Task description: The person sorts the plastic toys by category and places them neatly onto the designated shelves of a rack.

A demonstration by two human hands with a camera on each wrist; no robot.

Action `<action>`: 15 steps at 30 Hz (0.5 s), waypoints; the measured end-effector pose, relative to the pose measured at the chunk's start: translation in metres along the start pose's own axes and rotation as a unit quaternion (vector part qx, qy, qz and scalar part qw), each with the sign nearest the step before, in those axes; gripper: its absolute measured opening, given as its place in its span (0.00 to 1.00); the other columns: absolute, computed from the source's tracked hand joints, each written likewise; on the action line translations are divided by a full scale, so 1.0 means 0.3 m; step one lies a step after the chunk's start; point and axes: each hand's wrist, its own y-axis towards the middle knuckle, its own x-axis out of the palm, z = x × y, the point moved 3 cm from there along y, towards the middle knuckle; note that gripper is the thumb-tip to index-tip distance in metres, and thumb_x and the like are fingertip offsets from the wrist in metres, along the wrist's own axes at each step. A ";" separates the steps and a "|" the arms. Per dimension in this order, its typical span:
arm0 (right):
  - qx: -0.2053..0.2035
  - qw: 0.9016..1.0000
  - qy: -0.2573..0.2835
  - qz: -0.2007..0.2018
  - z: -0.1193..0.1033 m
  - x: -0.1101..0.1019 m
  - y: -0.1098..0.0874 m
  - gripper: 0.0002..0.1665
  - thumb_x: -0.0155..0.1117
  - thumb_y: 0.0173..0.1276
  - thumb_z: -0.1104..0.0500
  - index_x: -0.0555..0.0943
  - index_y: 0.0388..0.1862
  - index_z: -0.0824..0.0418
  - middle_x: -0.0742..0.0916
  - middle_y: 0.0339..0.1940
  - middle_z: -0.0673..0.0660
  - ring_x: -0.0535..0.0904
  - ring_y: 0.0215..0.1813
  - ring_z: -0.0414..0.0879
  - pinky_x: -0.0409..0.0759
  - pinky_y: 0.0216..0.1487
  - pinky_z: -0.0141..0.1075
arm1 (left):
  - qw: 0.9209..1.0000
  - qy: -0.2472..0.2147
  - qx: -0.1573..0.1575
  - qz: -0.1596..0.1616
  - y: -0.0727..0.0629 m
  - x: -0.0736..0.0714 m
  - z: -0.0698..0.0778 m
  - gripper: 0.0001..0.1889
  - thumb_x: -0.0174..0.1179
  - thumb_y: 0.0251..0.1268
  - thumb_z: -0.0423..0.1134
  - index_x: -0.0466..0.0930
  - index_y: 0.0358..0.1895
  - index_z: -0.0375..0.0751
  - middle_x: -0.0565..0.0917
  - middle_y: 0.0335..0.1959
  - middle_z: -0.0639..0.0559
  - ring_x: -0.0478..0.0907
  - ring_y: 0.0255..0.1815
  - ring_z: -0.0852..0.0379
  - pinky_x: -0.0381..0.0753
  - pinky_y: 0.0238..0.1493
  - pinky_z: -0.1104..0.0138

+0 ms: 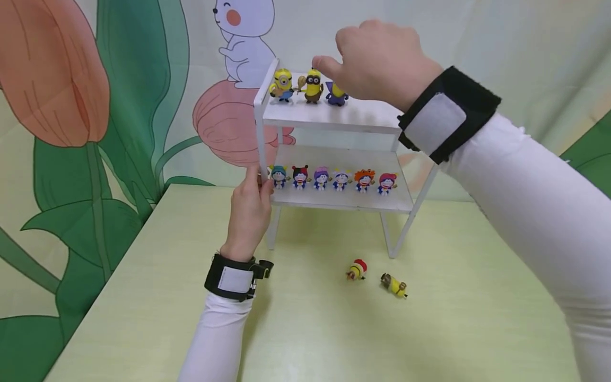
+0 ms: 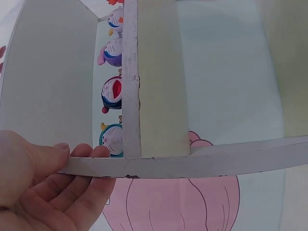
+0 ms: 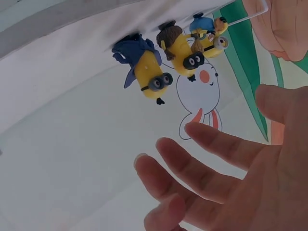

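My left hand [image 1: 248, 217] grips the left front post of a white two-tier shelf [image 1: 372, 116], thumb and fingers around the bar in the left wrist view. Over the right part of the top tier, my right hand [image 1: 382, 63] hovers with fingers spread and nothing in them. Three yellow minion figures stand upright at the left of that tier: a one-eyed one [image 1: 282, 85], a brown-clad one [image 1: 313, 87] and a purple-caped one [image 3: 147, 70]. The caped figure is nearest my right hand, which partly covers it in the head view.
Several blue-and-white cat figures in coloured hats [image 1: 322, 179] stand in a row on the lower tier. On the pale green table [image 1: 305, 334], a red-and-yellow figure [image 1: 357, 269] and a yellow minion figure [image 1: 394, 285] lie before the shelf. A painted curtain [image 1: 229, 122] hangs behind.
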 end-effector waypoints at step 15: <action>-0.098 0.989 -0.051 0.096 -0.059 0.043 -0.251 0.32 0.49 0.75 0.39 0.75 0.59 0.64 0.81 0.41 0.65 0.78 0.38 0.59 0.81 0.32 0.53 | 1.000 0.009 -0.001 0.005 -0.004 -0.022 0.001 0.11 0.54 0.73 0.30 0.68 0.53 0.31 0.82 0.40 0.36 0.81 0.36 0.46 0.85 0.37 0.57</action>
